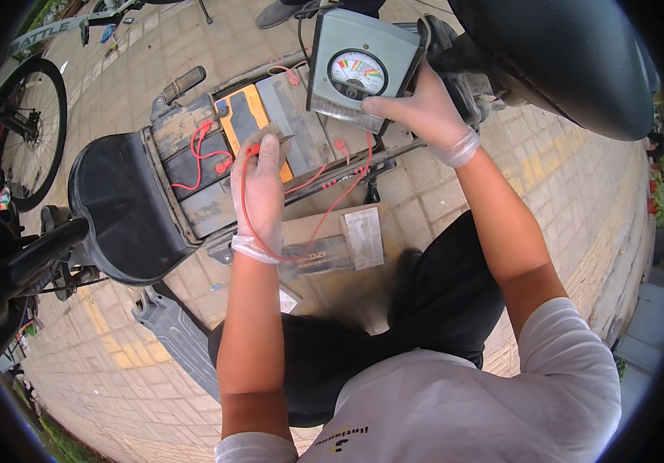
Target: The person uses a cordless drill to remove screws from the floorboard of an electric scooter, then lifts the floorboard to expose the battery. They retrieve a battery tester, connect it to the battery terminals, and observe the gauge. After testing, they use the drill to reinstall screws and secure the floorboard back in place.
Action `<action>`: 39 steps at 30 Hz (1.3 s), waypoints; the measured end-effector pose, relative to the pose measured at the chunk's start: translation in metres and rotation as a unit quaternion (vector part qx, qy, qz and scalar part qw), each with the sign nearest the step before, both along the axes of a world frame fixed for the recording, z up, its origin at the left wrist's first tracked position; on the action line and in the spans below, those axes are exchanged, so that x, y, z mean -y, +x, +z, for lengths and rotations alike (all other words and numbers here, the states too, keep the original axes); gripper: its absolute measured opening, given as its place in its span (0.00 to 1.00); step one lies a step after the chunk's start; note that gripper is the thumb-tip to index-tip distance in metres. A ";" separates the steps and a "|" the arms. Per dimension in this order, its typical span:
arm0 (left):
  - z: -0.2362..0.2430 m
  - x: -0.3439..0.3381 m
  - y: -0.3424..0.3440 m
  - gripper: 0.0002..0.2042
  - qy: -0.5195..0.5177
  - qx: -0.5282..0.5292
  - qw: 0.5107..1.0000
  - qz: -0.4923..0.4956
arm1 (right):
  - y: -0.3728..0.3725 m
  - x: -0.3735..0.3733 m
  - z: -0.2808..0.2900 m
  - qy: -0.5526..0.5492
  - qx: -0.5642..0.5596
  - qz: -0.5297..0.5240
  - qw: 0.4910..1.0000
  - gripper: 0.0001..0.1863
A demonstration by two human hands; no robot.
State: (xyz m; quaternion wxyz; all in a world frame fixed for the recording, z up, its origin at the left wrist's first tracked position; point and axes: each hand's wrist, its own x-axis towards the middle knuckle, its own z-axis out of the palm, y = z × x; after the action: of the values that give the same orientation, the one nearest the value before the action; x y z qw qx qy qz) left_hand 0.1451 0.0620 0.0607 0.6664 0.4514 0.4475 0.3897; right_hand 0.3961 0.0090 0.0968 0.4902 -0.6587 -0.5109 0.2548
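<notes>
My gloved right hand [428, 108] grips a grey box-shaped battery tester [357, 73] by its near right corner. The tester's round analog dial faces up, its thumb resting below. Between the fingers of my gloved left hand [261, 181] is a red test probe [253, 149], its dark pointed tip angled right. A red lead [313, 235] loops from it up toward the tester. Beneath both hands lies a row of batteries in an open scooter frame, one with an orange-edged case [243, 116]. Red wires [202, 150] run over the dark batteries at left. Whether the tip touches a terminal, I cannot tell.
A cardboard box [324, 224] sits by my knees below the frame. The black saddle [556, 62] looms at upper right, and a black seat [120, 208] adjoins the batteries at left. Beyond are a bicycle wheel [27, 135] and another person's shoe [278, 14].
</notes>
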 end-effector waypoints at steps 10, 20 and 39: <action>0.004 0.002 0.004 0.23 0.023 -0.009 0.999 0.022 | -0.007 0.015 -0.012 -0.027 0.044 0.031 0.998 0.46; -0.013 -0.043 0.008 0.18 0.091 0.055 0.994 0.034 | -0.009 0.049 -0.030 0.000 0.096 0.125 0.988 0.32; -0.048 -0.118 0.062 0.12 0.291 -0.064 0.951 -0.079 | -0.007 0.041 -0.028 -0.040 -0.073 0.041 0.996 0.37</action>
State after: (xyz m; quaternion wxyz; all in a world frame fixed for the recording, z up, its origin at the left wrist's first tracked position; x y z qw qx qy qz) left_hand 0.2070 0.1799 0.0126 0.5044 0.6840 0.3191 0.4194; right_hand 0.3890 -0.0320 0.0692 0.4883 -0.6361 -0.4899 0.3419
